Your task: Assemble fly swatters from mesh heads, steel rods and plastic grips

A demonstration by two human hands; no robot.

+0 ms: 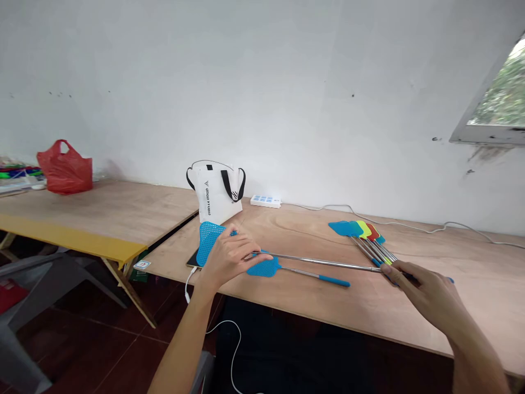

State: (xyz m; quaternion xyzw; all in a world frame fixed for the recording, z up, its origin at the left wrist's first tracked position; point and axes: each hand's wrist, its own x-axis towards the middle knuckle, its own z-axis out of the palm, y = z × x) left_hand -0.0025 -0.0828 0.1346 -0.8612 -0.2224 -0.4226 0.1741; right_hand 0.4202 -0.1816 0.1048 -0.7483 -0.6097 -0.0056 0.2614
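The left hand (229, 254) and right hand (426, 293) are clasping a seemingly light, whippy fly swatter (328, 263) by its rod ends near the bag (217, 194).

Plain plywood table (471, 306). One long blue swatter (311, 260) runs across it, gripped by the left hand (227, 254) and right hand (426, 293). A shorter blue swatter (266, 268) lies just right of the left hand, and a fan of colored swatters (361, 230) sits just beyond the right. A white tote bag (215, 200) and power strip (266, 201) are behind the left hand.
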